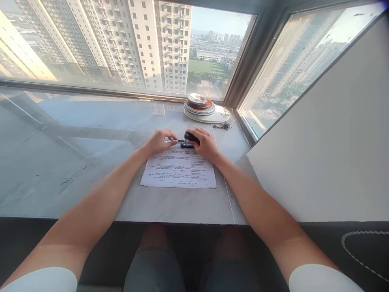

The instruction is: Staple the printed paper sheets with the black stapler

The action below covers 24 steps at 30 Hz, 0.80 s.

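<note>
The wide grey worktop (30,182) gives everything a flat place to lie. The paper (182,172) lies on its near part. The plates (199,108) sit piled far back, maybe to be out of the way. The right hand (204,144) curls round the stapler (191,137) at the paper's far end, perhaps to steady it. The left hand (161,142) pinches a thin strip (180,141) sticking out left, probably because it is so small.

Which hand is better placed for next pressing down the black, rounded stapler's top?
Probably the right hand: it holds the black, rounded stapler's top; the left hand is at its left end.
</note>
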Each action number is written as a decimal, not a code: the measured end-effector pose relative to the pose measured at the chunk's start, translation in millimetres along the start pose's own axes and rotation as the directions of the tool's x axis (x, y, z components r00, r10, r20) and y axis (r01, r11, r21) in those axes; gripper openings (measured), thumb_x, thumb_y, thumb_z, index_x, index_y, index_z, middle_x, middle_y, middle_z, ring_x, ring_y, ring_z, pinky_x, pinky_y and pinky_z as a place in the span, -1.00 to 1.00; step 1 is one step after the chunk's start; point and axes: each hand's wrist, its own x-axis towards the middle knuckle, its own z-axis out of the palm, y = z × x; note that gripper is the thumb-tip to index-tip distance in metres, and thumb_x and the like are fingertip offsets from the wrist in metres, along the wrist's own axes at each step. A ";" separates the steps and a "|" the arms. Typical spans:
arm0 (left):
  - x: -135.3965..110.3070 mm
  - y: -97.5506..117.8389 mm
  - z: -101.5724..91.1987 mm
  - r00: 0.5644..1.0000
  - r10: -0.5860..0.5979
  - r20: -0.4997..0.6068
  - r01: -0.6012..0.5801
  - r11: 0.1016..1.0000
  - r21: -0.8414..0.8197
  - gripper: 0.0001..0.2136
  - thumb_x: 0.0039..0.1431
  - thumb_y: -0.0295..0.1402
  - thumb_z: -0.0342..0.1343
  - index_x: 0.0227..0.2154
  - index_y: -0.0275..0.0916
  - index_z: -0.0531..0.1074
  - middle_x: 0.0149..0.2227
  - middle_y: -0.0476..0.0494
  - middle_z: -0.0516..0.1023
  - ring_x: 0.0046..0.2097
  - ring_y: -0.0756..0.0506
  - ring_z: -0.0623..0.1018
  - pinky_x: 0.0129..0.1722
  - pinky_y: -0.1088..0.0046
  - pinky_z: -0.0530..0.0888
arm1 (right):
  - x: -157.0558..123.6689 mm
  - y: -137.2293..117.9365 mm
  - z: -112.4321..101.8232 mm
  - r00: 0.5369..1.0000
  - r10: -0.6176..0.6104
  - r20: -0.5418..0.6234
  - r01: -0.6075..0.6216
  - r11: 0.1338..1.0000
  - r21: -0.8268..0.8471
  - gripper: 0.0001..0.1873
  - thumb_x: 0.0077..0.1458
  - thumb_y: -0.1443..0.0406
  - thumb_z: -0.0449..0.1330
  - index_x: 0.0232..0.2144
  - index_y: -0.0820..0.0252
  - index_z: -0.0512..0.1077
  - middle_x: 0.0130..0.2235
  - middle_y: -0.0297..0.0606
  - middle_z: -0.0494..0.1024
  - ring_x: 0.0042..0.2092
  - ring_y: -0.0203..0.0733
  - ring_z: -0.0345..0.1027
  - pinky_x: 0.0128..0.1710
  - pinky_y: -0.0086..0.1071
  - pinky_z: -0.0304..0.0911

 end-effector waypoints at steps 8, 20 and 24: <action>-5.2 -5.3 -10.0 0.999 -0.040 -0.007 0.040 0.999 -0.012 -0.63 0.17 0.07 0.37 -0.19 -0.11 0.77 -0.15 -0.18 0.74 -0.21 -0.14 0.61 -0.14 0.30 0.45 | 0.2 -1.5 -2.0 1.000 -0.001 0.003 0.001 1.000 0.006 -0.56 0.31 0.35 0.20 0.20 0.06 0.50 -0.04 -0.14 0.63 0.03 0.06 0.44 0.05 -0.11 0.33; -9.0 -0.8 -10.9 0.997 -0.005 -0.081 -0.001 0.997 -0.078 -0.70 0.16 -0.15 0.41 -0.06 -0.07 0.74 -0.22 -0.11 0.77 -0.20 -0.14 0.66 0.03 0.22 0.48 | -1.2 -2.9 -2.0 0.998 -0.063 -0.013 0.063 0.997 -0.041 -0.56 0.37 0.36 0.18 0.25 0.06 0.49 -0.01 -0.13 0.64 0.04 0.06 0.44 0.05 -0.10 0.23; -7.3 12.6 -0.2 0.995 0.046 -0.087 -0.057 0.990 -0.128 -0.61 0.04 -0.07 0.48 -0.10 -0.12 0.73 -0.25 -0.08 0.74 -0.21 -0.14 0.65 0.00 0.25 0.52 | -0.9 -16.6 0.4 0.969 -0.242 0.051 0.244 0.969 -0.041 -0.51 0.46 0.30 0.13 0.37 -0.02 0.39 0.04 -0.13 0.63 0.05 0.03 0.42 0.01 -0.11 0.19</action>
